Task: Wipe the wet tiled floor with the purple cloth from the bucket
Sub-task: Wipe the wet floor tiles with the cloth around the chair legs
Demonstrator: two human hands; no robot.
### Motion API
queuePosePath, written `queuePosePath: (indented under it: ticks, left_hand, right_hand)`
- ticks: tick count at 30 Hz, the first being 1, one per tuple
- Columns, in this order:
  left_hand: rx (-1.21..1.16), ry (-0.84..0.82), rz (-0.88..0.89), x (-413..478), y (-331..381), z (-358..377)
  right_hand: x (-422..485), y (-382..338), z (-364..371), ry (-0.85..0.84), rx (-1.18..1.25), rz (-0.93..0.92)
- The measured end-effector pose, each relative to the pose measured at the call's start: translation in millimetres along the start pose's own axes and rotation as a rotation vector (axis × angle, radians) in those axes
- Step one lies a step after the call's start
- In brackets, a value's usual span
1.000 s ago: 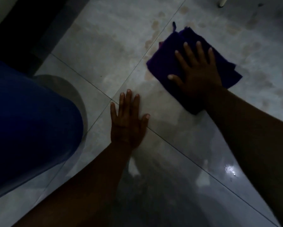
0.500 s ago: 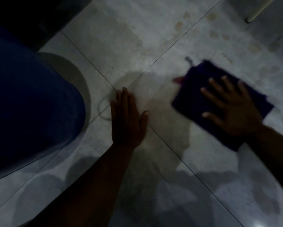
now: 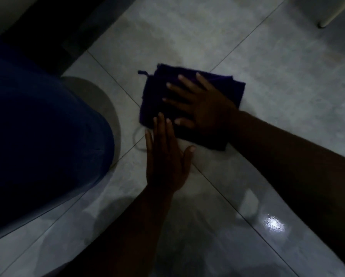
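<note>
Here, the tiled floor (image 3: 217, 33) fills nearly everything in front of you: pale grey squares cut by thin dark joints, glossy in the near part, with a bright spot of reflected light (image 3: 274, 225) low on your right. Next in size is the blue bucket (image 3: 37, 140), a big dark curve taking up your left side and standing on the tiles close beside your left arm. A dark strip (image 3: 53, 27) runs along the floor's far left edge, and a pale leg of some furniture (image 3: 336, 14) stands in the far right corner. The purple cloth (image 3: 155, 92) lies folded flat on the floor ahead of you, across one of the joints, with a small loop (image 3: 142, 72) sticking out at its far left corner. Your right hand (image 3: 203, 108) lies on top of it, palm down, fingers spread wide and straight, pressing rather than gripping, so nothing is closed in it. Your left hand (image 3: 165, 156) is flat on the bare tile just nearer to you, fingers together, thumb out, holding nothing; its fingertips (image 3: 160, 116) reach the cloth's near edge, right beside your right thumb. A thin curved mark (image 3: 136, 139) shows on the tile left of that hand.
</note>
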State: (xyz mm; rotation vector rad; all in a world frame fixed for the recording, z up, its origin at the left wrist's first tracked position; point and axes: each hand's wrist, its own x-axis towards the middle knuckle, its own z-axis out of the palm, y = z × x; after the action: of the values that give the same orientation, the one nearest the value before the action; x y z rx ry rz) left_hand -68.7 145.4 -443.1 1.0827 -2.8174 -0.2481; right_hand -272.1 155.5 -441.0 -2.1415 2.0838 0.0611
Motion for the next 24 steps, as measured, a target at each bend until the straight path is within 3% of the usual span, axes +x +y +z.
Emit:
queuePosePath:
  ticks: [2,7,13,15,20,24]
  left_hand:
    - [0.020,-0.055,0.004,1.3,-3.9,-0.7]
    - [0.154,-0.203,0.024,-17.7,-4.9,2.4]
    - [0.018,-0.107,0.064,45.2,46.5,-2.3]
    - [-0.069,-0.131,-0.030,80.7,76.1,-0.4]
    - [0.073,-0.083,-0.065,97.1,74.1,20.5]
    - [0.078,-0.151,-0.046,90.6,90.4,31.5]
  right_hand:
    - [-44.2,22.1,9.6,0.013,-0.004,0.047]
    - [-147.6,98.8,10.3,-0.054,0.119,0.498]
    - [-78.7,139.4,-11.4,0.009,0.205,0.816]
    - [-49.8,134.4,-20.4,0.008,0.172,0.775]
    - [-24.4,106.1,-11.8,0.035,0.091,0.321]
    - [-50.5,141.4,-0.5,-0.019,0.064,0.251]
